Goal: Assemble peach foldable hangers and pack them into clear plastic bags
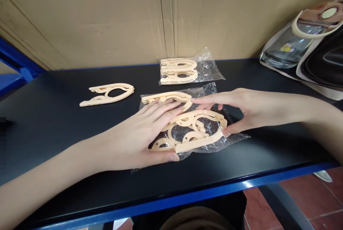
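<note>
Under my two hands, several cream plastic folding hangers point(203, 140) lie folded with a clear plastic bag point(235, 138). I cannot tell which of them are inside it. My left hand point(146, 131) reaches over their left end, fingers across the far hangers and thumb at the tip of the near one. At the right end, my right hand point(235, 106) curves round the near hanger, thumb on its bend, index fingertip touching the far hanger. Parts of the hangers are hidden by my left fingers. A single folded hanger point(120, 98) lies apart on the left.
Behind, another clear bag point(210, 67) holds several folded hangers point(179, 68). At the back right stand a glass jug point(289, 53) and a black bag with light trim point(325, 58). Cardboard point(107, 19) backs the black tabletop point(80, 130), which has a blue front edge point(214, 191).
</note>
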Motion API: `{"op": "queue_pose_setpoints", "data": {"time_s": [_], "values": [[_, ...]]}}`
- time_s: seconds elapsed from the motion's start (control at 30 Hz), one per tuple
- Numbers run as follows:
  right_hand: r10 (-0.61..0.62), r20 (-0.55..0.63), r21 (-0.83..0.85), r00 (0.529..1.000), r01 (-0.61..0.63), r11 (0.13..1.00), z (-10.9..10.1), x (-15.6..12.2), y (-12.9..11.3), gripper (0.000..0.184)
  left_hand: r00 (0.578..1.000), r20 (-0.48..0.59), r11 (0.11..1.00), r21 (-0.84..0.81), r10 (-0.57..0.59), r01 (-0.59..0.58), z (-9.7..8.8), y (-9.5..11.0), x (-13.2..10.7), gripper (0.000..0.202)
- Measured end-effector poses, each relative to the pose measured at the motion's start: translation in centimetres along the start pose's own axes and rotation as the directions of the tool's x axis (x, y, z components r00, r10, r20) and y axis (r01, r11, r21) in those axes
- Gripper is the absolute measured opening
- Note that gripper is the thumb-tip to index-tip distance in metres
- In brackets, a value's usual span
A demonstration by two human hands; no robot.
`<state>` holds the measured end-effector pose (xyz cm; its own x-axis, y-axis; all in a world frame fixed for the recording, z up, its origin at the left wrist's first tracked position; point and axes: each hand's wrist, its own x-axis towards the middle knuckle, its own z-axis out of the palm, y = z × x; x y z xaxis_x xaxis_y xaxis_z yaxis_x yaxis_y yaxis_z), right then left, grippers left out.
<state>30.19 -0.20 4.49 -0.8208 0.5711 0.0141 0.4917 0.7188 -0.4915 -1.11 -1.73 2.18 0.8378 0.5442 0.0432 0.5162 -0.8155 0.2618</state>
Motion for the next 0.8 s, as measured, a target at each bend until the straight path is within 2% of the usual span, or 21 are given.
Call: {"op": "queue_pose_setpoints", "data": {"time_s": [0.27, 0.47, 0.63, 0.8], "values": [[-0.03, -0.051, 0.02, 0.998, 0.031, 0.999, 0.3, 0.2, -0.8, 0.09, 0.997, -0.063, 0.999, 0.035, 0.035, -0.033, 0.3, 0.3, -0.1, 0.08], [-0.066, -0.113, 0.084, 0.991, 0.076, 0.994, 1.2, 1.0, -1.5, 0.075, 0.998, -0.064, 0.999, 0.026, 0.028, -0.026, 0.3, 0.5, 0.0, 0.082], [-0.087, -0.084, 0.136, 0.993, 0.098, 0.986, 1.2, 1.0, -1.3, 0.063, 0.999, -0.039, 0.999, 0.041, 0.025, -0.023, 0.3, 0.3, -0.1, 0.082], [-0.064, -0.058, 0.295, 0.996, 0.078, 0.952, 1.3, 1.0, -1.0, 0.057, 0.999, -0.029, 0.998, 0.064, 0.023, -0.021, 0.3, 0.2, -0.2, 0.085]]}}
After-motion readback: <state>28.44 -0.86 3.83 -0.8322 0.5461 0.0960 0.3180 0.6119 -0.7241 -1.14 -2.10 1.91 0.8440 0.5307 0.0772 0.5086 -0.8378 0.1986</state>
